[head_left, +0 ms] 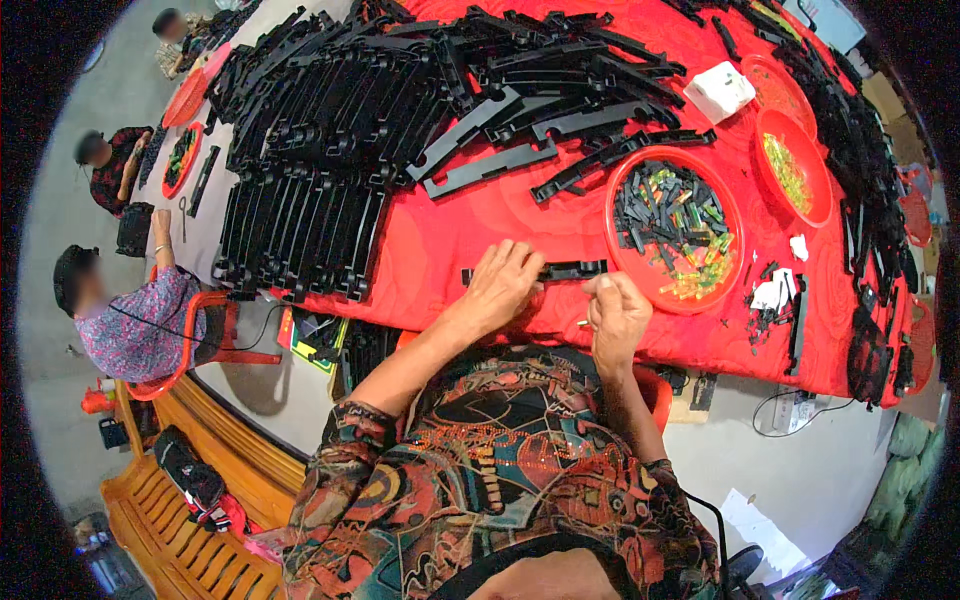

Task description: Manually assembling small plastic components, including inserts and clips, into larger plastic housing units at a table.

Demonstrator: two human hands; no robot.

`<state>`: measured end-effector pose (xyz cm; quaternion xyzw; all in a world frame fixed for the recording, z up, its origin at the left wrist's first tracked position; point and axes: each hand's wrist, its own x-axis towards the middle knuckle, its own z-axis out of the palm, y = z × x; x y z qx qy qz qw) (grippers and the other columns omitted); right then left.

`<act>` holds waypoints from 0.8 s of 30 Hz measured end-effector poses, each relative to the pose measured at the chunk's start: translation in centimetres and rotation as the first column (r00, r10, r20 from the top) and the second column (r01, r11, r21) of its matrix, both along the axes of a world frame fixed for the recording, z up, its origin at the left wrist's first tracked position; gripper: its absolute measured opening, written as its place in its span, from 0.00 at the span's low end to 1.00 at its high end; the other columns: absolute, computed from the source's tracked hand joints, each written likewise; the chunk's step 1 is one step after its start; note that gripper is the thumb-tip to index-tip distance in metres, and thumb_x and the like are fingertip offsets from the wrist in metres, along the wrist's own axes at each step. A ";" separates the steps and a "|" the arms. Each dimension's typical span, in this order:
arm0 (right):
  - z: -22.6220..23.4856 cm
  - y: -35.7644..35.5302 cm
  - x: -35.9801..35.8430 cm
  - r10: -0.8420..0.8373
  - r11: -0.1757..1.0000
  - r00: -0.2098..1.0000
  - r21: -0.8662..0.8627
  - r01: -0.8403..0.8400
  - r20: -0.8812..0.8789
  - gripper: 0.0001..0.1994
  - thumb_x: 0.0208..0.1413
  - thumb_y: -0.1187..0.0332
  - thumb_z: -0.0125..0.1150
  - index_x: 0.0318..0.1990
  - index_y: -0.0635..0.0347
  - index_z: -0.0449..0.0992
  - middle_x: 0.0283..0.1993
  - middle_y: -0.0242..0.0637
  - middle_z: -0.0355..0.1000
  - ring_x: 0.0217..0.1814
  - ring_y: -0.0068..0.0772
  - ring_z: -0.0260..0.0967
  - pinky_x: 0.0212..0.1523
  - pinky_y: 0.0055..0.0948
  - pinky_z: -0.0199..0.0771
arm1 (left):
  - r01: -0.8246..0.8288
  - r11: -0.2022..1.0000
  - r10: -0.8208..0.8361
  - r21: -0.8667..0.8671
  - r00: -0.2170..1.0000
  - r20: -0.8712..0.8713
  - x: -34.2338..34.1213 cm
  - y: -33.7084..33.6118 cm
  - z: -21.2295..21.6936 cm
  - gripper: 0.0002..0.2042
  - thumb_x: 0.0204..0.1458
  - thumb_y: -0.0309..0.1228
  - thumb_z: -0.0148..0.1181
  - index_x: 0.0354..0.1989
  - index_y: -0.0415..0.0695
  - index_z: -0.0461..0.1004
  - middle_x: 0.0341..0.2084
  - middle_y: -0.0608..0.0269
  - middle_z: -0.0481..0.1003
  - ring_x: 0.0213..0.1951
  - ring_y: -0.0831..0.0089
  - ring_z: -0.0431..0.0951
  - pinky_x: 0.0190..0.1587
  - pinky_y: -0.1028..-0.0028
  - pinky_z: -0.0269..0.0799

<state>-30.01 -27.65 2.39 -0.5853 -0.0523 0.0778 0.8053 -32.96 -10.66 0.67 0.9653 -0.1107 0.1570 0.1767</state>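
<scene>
My left hand [503, 285] presses down on a long black plastic strip [570, 270] that lies on the red table cloth [450, 240] near the front edge. Only the strip's right end shows past the fingers. My right hand [615, 315] is curled just below that end, pinching a small yellowish piece that I can barely make out. A round red tray [622, 250] filled with small black, green and yellow parts sits right beside my right hand.
Large stacks of black plastic strips [330, 120] cover the far and left table. Two more red trays [795, 170] and a white box [718, 90] stand at the right. Other people sit along the left side. A wooden bench [170, 500] is at lower left.
</scene>
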 end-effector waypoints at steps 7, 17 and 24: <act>-0.1 -0.7 0.3 -0.044 0.999 0.997 0.017 0.045 -0.059 0.10 0.56 0.70 0.48 0.26 0.67 0.68 0.11 0.23 0.52 0.09 0.11 0.42 0.11 0.17 0.42 | -0.183 0.981 0.183 -0.068 0.983 -0.008 -0.6 -0.1 1.1 0.14 0.40 0.30 0.61 0.32 0.39 0.65 0.27 0.54 0.67 0.32 0.57 0.69 0.33 0.63 0.67; 0.0 -0.4 0.4 -0.009 0.988 0.982 0.148 0.037 -0.186 0.12 0.57 0.69 0.47 0.24 0.66 0.68 0.12 0.22 0.51 0.10 0.11 0.43 0.11 0.16 0.43 | -0.408 0.900 0.371 -0.153 0.902 -0.221 -0.3 0.5 0.3 0.17 0.50 0.34 0.55 0.45 0.37 0.62 0.34 0.44 0.66 0.33 0.45 0.71 0.32 0.57 0.70; -0.8 -1.4 1.9 -0.065 0.954 0.964 0.267 0.135 -0.258 0.11 0.57 0.68 0.47 0.26 0.65 0.67 0.12 0.22 0.46 0.09 0.12 0.41 0.09 0.17 0.43 | 0.294 0.905 -0.292 0.306 0.955 -0.052 1.4 4.3 2.7 0.19 0.43 0.23 0.49 0.47 0.50 0.66 0.53 0.50 0.59 0.54 0.54 0.60 0.51 0.60 0.61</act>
